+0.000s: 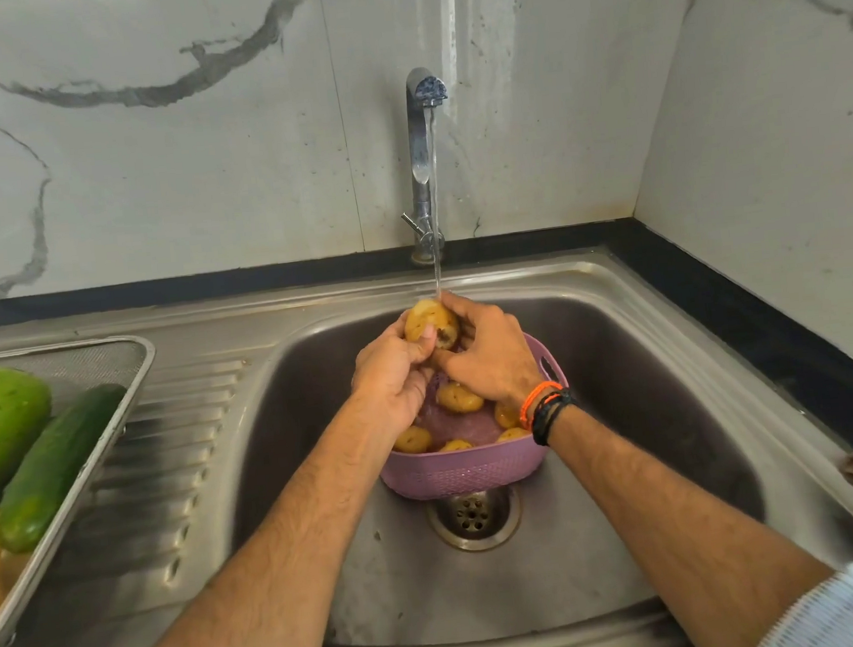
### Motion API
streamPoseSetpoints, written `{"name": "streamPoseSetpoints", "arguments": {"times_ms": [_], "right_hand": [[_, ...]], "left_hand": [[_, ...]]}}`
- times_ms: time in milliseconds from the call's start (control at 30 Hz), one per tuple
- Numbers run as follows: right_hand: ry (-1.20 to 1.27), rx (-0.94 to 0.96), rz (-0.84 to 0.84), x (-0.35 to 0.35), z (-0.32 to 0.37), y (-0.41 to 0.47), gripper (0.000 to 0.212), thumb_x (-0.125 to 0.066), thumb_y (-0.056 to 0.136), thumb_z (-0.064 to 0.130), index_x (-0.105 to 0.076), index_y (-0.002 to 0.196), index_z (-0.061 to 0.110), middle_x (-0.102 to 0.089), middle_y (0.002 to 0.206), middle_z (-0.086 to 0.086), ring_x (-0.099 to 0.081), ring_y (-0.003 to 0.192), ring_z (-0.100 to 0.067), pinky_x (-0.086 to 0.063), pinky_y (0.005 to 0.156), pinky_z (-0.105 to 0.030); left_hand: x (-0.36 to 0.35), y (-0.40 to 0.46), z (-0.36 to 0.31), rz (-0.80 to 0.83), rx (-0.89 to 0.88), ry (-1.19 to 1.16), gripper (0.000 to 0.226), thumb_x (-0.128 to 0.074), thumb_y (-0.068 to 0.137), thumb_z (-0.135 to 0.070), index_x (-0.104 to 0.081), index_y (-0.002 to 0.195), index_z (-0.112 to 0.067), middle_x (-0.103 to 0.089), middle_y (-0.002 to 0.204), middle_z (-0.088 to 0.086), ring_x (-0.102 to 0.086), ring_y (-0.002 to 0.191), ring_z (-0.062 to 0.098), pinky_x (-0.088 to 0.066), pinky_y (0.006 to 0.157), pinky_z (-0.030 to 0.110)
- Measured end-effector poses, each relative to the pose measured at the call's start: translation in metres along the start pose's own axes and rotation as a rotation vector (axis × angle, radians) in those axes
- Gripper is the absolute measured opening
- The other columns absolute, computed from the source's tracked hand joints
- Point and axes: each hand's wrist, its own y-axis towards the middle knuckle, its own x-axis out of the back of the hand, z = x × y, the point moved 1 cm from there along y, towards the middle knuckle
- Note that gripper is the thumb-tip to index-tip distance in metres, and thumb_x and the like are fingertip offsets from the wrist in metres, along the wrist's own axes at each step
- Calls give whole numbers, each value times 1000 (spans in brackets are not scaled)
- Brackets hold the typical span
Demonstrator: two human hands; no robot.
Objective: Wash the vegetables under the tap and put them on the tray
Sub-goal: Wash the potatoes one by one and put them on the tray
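Yellow-brown and wet, the potato [430, 323] was held in both hands under the water from the tap [420, 133], above the pink basket [458, 475] in the sink [649, 355]. The left hand [393, 378] and the right hand [489, 359] each had a grip closed around it. It looked firm, fairly light and slippery, so I judge that a hold around its thick middle, from two opposite sides, was safest for carrying it to the tray [131, 395].

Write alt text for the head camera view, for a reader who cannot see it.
Both hands, left hand and right hand, hold a potato under the running tap, above a pink basket of more potatoes standing in a steel sink. On the drainboard to the left, a metal tray holds a cucumber and other vegetables.
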Motion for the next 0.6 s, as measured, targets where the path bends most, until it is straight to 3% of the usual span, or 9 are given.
{"name": "streamPoseSetpoints", "arguments": {"times_ms": [100,200,267,400,600], "right_hand": [[56,-12,-29,0,-4,-1,68,-82,74,20,-58,137,15,-70,123,-5,-66,111,-13,-52,101,-35],[85,-15,-85,-2,-2,-2,58,-86,72,21,-67,126,15,-73,112,-3,-69,101,-8,-56,95,-30],[94,-22,-71,-2,-1,0,61,-84,74,18,-63,131,13,-72,117,-4,-68,104,-9,-54,97,-27],[14,-4,-7,1,-3,2,73,-78,75,19,-51,143,17,-67,127,-6,-63,117,-18,-50,104,-35],[72,1,-103,-1,-5,-1,57,-87,69,27,-69,123,17,-74,109,1,-69,99,-6,-56,94,-29]], "left_hand": [[2,4,2,-68,-21,-20,37,-56,89,13,-64,120,-6,-69,113,19,-65,110,29,-58,85,35],[3,4,1,-107,-18,-37,32,-56,89,13,-66,111,-8,-68,114,20,-65,110,30,-56,92,39],[3,3,0,-66,1,-41,32,-54,91,13,-65,114,-7,-67,116,20,-64,112,30,-57,87,35],[1,0,1,-18,27,-38,43,-52,92,13,-58,130,-6,-66,118,20,-63,115,31,-57,85,34],[1,0,1,-89,-12,-19,31,-55,90,13,-66,110,-7,-69,108,18,-66,106,28,-59,78,34]]}}
